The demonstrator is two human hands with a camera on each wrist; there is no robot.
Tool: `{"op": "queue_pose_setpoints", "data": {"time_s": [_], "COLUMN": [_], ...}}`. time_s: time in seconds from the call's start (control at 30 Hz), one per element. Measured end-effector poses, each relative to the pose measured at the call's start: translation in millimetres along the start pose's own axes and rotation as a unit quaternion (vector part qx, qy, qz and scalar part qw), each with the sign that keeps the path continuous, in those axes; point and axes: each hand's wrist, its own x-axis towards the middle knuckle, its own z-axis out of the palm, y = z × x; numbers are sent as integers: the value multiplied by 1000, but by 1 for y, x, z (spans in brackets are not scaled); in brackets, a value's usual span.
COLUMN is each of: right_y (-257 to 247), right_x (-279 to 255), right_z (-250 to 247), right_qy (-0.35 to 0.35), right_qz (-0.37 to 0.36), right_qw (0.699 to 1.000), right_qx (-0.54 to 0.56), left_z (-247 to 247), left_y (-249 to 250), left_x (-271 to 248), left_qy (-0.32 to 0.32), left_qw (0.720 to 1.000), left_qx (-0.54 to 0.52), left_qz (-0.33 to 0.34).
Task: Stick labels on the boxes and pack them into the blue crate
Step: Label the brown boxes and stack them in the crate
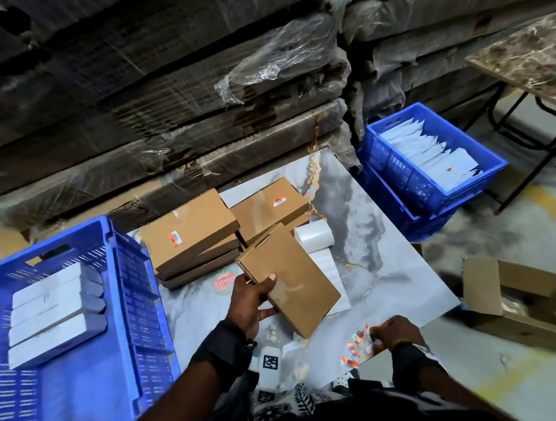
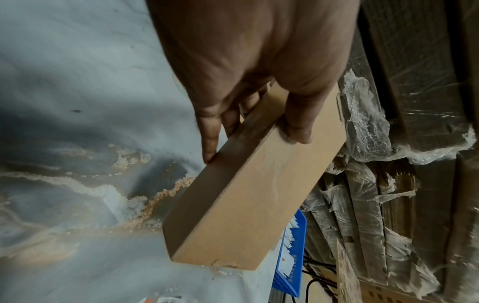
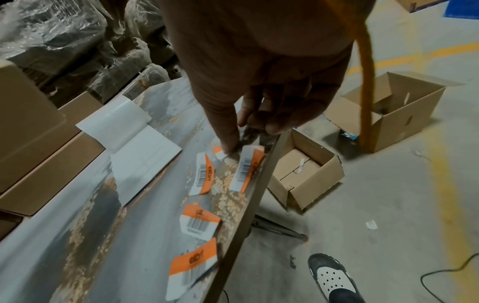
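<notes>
Nearest you, at the worktop (image 1: 368, 235) edge, your right hand (image 1: 397, 333) bends down over the loose labels (image 3: 199, 176), thumb and fingertips pressing on one that lies just beside the rim; whether it has come free of the surface you cannot tell from here, so work a nail under one corner and peel slowly, because a label this close to the edge can curl on itself or slip to the floor. Lift only one, and keep your fingers on its margin so the sticky face stays clean. A little farther out, your left hand (image 1: 250, 304) grips the plain box (image 1: 289, 283) by its near corner, thumb on top and fingers beneath, the box tilted above the worktop. Lay it flat or brace it firmly before the label comes over, then press from one side across to push out bubbles. Match the placement on the labelled boxes (image 1: 190, 233) stacked beyond it. To your left stands the crate (image 1: 114, 296), with white boxes (image 1: 45, 313) already in a row; it looks best to slot this one in beside them once the label holds.
</notes>
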Motion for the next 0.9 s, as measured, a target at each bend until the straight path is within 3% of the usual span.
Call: {"op": "queue_pose_setpoints", "data": {"time_s": [0.3, 0.4, 0.6, 0.9], "right_y": [-4, -33, -93, -170], "right_x": [35, 26, 29, 53], "right_z": [-9, -20, -14, -24], "right_qy": [16, 29, -19, 15], "right_qz": [3, -51, -162, -167], "right_qw": [998, 997, 987, 982], "right_qx": [-57, -42, 2, 89], "left_z": [-22, -30, -45, -42], "left_y": [-10, -20, -47, -67], "left_x": [3, 7, 13, 13], "left_qy": [84, 107, 169, 221], "left_qw": [996, 992, 973, 954], "left_qx": [-21, -32, -62, -123], "left_qz": [-21, -61, -145, -161]}}
